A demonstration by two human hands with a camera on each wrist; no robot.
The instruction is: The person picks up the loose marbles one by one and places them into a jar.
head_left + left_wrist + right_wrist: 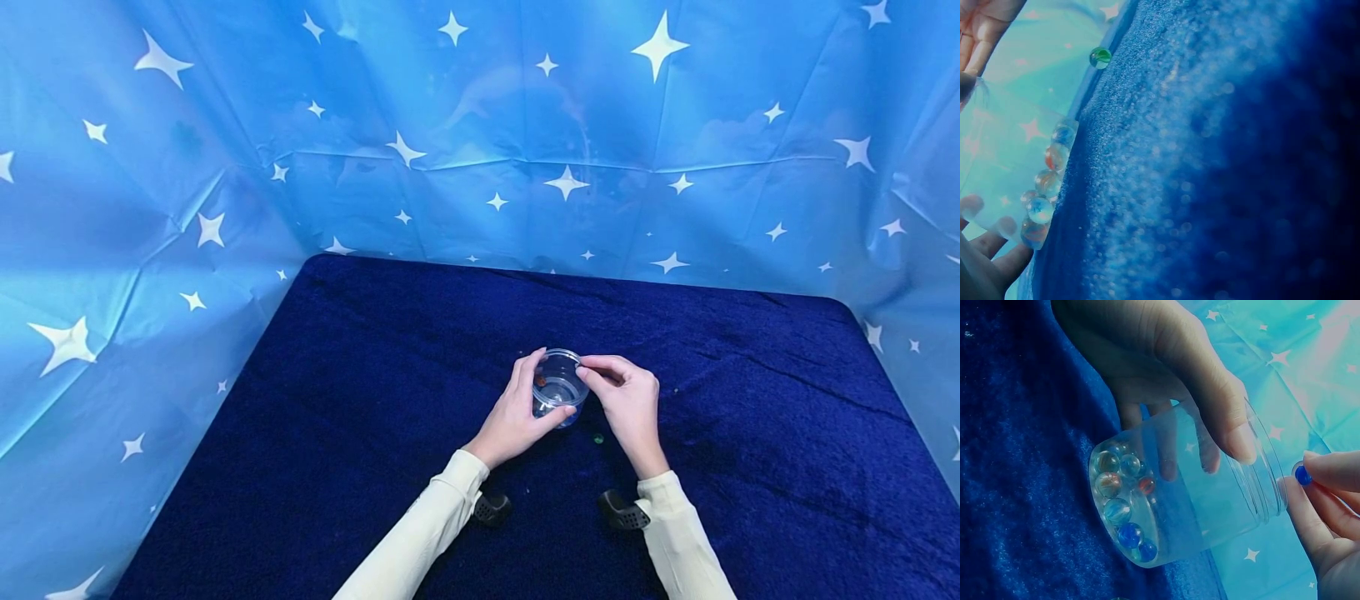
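Note:
My left hand (521,417) grips a clear plastic jar (1197,494), thumb on one side and fingers round the other. The jar stands upright on the dark blue cloth with its mouth uncovered. Several glass marbles (1117,511) lie on its bottom, blue, clear and reddish. Beside the rim, my right hand (626,400) pinches a blue marble (1303,475) between thumb and index finger. In the left wrist view, the left fingers (1013,265) show at the jar's side. A green marble (1100,57) lies on the cloth near the jar, below the right hand in the head view.
Dark blue velvety cloth (360,400) covers the table. Light blue curtains with white stars (566,183) hang along the back and sides. A black wrist device (491,508) sits at the left cuff, and another (624,510) at the right cuff.

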